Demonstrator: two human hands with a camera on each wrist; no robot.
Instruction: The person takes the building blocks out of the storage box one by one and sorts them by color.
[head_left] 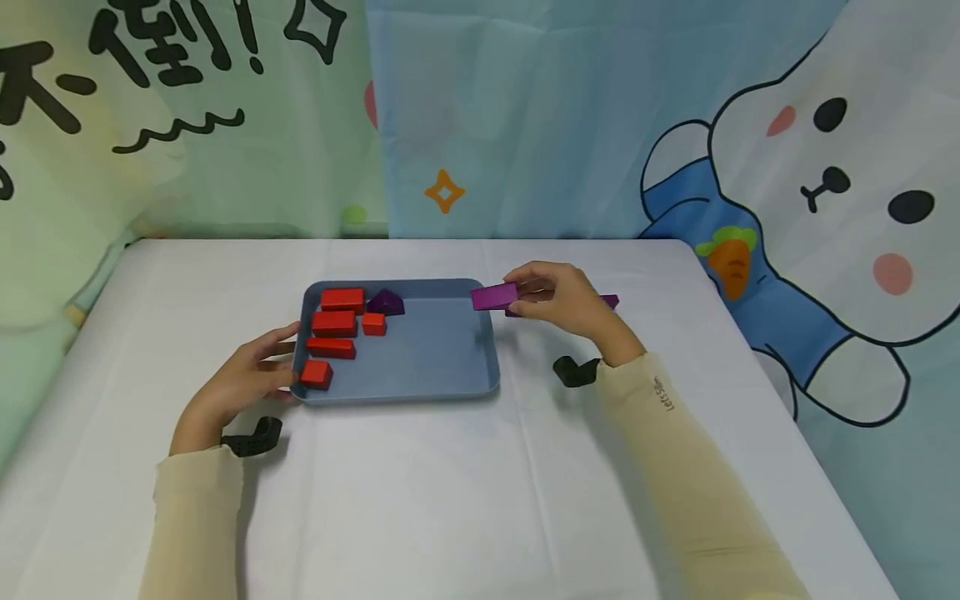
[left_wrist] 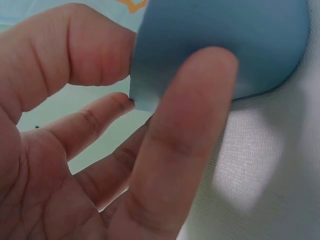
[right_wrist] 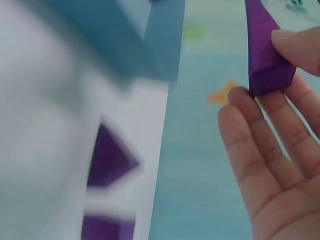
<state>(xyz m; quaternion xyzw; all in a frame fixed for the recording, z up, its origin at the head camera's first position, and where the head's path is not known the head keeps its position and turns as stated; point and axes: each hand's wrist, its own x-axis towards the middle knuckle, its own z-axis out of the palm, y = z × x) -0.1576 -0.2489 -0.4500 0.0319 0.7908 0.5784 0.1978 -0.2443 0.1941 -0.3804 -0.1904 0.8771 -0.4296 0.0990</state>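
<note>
My left hand (head_left: 243, 375) grips the left edge of a blue-grey tray (head_left: 420, 392), with fingers on both sides of the tray's wall (left_wrist: 265, 55) in the left wrist view. My right hand (head_left: 566, 304) holds a purple rectangular block (head_left: 493, 297) between thumb and fingertips, raised just past the tray's right rim. The right wrist view shows that block (right_wrist: 267, 55) pinched at one end. On the table near this hand lie a purple triangular block (right_wrist: 110, 157) and another purple block (right_wrist: 102, 227), mostly hidden behind the hand in the head view.
Several red blocks, among them a long one (head_left: 333, 323) and a small cube (head_left: 374, 324), sit in the tray's left part. Beside them is a dark purple triangular block (head_left: 386, 302). A white cloth (head_left: 420, 500) covers the table; a printed curtain (head_left: 517, 125) hangs behind.
</note>
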